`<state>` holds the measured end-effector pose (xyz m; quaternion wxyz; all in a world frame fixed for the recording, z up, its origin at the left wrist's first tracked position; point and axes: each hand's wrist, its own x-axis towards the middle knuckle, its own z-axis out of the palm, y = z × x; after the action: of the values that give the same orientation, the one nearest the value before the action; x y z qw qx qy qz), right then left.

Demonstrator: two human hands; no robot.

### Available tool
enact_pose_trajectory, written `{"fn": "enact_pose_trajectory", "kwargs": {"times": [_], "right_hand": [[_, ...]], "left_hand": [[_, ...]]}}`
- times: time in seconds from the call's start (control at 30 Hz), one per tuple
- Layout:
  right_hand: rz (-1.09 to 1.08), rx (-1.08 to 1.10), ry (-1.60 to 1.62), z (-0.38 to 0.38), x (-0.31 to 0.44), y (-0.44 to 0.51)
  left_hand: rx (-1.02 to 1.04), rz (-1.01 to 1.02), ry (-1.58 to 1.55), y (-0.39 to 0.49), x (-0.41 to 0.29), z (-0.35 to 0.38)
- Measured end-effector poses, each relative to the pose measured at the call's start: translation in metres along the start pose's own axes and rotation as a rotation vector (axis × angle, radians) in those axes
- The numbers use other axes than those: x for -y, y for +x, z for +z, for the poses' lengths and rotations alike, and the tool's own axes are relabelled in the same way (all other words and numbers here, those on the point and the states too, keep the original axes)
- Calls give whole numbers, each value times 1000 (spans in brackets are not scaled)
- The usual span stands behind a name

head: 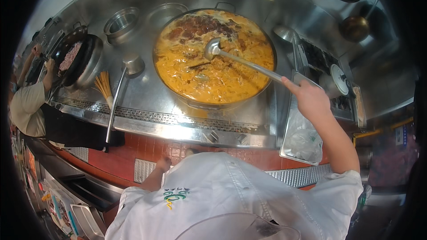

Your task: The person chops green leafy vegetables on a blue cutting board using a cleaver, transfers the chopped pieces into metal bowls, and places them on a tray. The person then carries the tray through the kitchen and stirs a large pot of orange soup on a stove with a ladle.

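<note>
My right hand [308, 98] grips the handle of a long metal ladle [213, 49], its forefinger stretched along the shaft. The ladle's bowl rests at the surface of a very large two-handled pan [215, 106] filled with orange, oily stew [186, 83]. Darker red matter [200, 28] lies on the far part of the stew, with pale froth around it. A thin dark stick-like thing pokes from the stew beside the ladle's bowl. Low by my body at the left, my left hand [163, 164] is away from the pan; its fingers look curled, holding nothing that I can see.
Left of the pan are a long-handled metal dipper [133, 64], a bamboo brush [103, 85] and steel bowls [121, 23]. A co-worker [30, 106] works at a wok [70, 56] further left. At right stand a skimmer [285, 34], a lidded pot [333, 81] and a plastic-lined tray [302, 136].
</note>
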<state>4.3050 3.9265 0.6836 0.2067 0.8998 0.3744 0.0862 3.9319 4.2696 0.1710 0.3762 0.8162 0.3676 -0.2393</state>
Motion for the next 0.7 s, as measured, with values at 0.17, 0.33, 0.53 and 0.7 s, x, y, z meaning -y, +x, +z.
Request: {"fn": "enact_pose_trajectory", "kwargs": {"times": [0.17,0.33,0.53,0.7], "right_hand": [[110,7,-31,-9,-16,-23],[200,5,-28,-19,-26,-56],[343,0,66,-31,-43,-98],[343,21,257,-41,-56,-125]], "left_hand": [[-6,21,-25,3,-5,-4],[52,81,97,7,-18,-10],[59,209,264,28,-27,-15],[-5,262,232,39,-39,-21]]}}
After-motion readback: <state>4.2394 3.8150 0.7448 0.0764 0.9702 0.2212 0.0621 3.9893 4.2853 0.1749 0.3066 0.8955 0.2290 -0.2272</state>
